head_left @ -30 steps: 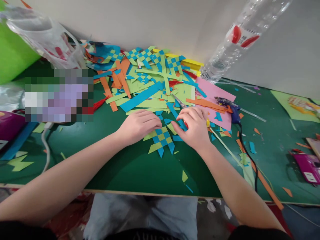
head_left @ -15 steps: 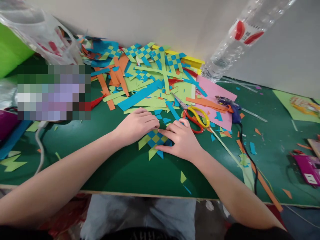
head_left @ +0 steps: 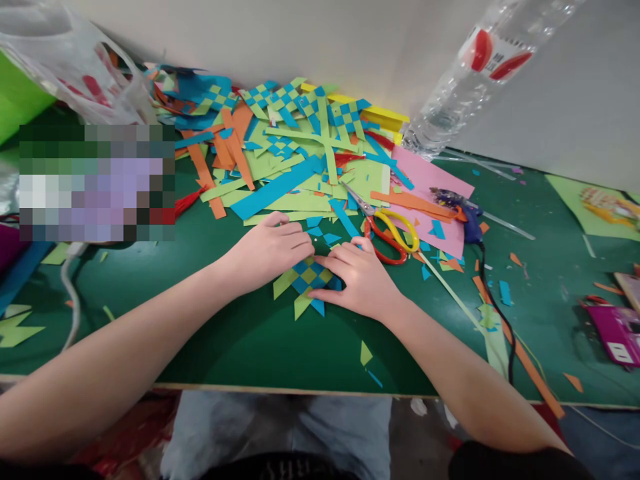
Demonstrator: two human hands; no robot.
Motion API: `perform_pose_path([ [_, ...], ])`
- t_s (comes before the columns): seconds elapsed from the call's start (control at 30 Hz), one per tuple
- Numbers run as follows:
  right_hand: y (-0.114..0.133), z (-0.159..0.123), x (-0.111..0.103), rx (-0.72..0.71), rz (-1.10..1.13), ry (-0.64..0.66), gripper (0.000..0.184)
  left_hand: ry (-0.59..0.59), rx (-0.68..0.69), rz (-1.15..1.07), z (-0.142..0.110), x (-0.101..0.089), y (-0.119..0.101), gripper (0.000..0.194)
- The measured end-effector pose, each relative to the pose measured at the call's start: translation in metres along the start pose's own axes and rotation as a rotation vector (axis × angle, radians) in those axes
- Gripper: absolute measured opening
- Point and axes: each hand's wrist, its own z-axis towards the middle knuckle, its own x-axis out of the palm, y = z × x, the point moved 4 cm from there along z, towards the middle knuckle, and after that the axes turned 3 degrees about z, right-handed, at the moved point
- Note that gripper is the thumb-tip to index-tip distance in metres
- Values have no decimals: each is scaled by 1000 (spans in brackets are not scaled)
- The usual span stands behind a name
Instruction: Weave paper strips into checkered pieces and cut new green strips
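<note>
Tabletop, green [head_left: 215, 360], strewn with paper. Along the back, a broad heap of paper strips [head_left: 280, 193] with other checkered pieces [head_left: 347, 117] on top; right of it, a clear bottle [head_left: 493, 57] and a pink sheet [head_left: 445, 183]. Centre, left hand [head_left: 275, 253], fingers curled close together at the upper left of a woven blue-and-green piece [head_left: 307, 275] — impossible to tell whether pinching or merely steadying. Opposite, right hand [head_left: 365, 279], thumb and forefinger spread apart over the right side of the weave, forefinger tip close to the left fingertips. Changed since a second ago: right hand off the scissors [head_left: 369, 211], then half covering their handles, now over the weave. Scissors now lying free, just beyond the right hand. Judged from that, cutting set aside for the moment, both hands given over to the weave; hardly different from half a second ago. Woven piece on the table, partly under both hands, pointed ends toward the near edge. Smallest, blue snippets [head_left: 332, 239] just beyond the fingertips — and nearer, well apart, a green scrap [head_left: 366, 353]
</note>
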Motion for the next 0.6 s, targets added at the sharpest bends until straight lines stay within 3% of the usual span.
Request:
perform_pose_path([
  [0.3,-1,1,1,13,40,13,54,-6,0,76,1,-2,-2,33],
  [0.6,0,2,0,34,50,33,55,-59,-35,-37,-2,0,3,21],
])
